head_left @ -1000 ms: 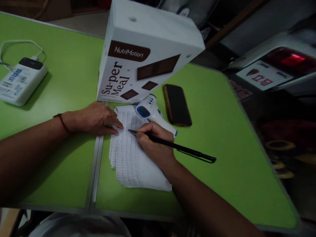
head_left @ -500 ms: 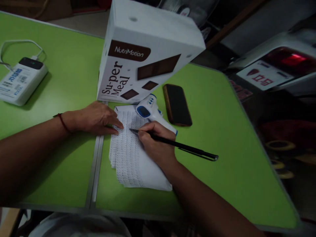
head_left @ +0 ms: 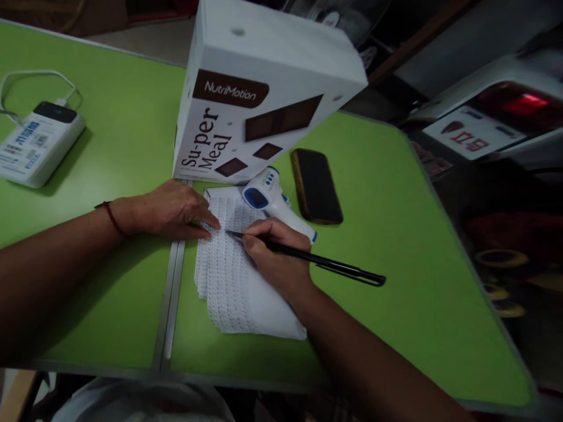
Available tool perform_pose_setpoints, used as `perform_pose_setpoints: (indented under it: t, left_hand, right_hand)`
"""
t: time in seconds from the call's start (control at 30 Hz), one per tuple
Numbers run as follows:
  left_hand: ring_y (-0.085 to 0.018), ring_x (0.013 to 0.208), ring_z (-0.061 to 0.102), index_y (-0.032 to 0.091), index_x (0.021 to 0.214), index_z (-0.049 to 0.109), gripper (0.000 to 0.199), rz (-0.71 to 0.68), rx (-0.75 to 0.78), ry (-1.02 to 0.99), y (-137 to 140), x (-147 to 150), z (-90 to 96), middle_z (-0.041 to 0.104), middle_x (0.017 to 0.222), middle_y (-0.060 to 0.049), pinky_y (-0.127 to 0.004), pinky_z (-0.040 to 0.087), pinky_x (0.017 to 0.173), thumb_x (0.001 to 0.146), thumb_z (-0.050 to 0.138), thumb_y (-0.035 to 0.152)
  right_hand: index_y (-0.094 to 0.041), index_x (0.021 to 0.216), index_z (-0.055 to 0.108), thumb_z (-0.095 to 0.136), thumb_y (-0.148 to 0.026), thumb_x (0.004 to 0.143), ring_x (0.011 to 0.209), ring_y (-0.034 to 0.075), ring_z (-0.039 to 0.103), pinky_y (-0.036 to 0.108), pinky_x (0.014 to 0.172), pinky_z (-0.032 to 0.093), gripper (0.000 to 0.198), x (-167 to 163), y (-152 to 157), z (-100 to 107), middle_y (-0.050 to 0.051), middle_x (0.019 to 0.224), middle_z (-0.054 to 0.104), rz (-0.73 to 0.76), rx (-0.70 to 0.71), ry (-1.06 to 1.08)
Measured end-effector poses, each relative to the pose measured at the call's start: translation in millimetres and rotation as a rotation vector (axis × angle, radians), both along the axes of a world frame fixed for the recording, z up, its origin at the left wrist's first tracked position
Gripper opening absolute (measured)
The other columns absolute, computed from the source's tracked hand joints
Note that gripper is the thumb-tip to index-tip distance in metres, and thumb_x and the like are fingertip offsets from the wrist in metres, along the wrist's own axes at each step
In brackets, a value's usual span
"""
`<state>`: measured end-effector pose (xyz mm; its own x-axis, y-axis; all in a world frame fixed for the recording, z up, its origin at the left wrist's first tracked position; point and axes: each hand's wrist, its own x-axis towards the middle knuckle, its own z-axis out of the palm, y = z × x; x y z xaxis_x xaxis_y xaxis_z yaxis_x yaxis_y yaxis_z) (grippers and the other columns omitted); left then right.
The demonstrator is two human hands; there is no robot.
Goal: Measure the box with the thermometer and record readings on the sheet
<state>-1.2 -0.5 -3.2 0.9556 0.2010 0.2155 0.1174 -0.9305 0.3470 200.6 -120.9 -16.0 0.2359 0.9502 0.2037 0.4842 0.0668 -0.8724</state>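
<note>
My right hand is closed round a black pen, its tip on or just above a sheet of paper. Dense rows of small handwriting fill the left part of the sheet, and more sheets show beneath it. With fingers stretched out, my left hand presses its fingertips on the paper's upper left edge. A white and blue handheld thermometer lies across the top of the paper, its grip partly hidden behind my right hand.
Behind the paper stands a tall white box marked NutriMotion. A dark phone lies right of the thermometer. On the left is a white power bank with a cable. The green table has a metal seam left of the paper.
My right hand and the pen have shifted slightly left, bringing the tip closer to my left fingertips. My left hand has stayed in place.
</note>
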Motion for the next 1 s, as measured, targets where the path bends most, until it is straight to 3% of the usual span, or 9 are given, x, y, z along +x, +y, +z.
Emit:
perform_pose_setpoints:
  t: [1.0]
  left_hand:
    - [-0.011,0.068,0.066,0.023,0.11,0.077,0.023,-0.006,-0.009,0.0,0.7,-0.1,0.6,0.077,0.087,-0.003,-0.022,0.036,0.055,0.093,0.064,0.034]
  right_hand:
    - [-0.023,0.055,0.057,0.056,-0.022,0.063,0.049,0.012,0.052,0.026,0.048,0.044,0.009,1.0,0.3,-0.4,-0.004,0.051,0.058,0.011,0.024,-0.032]
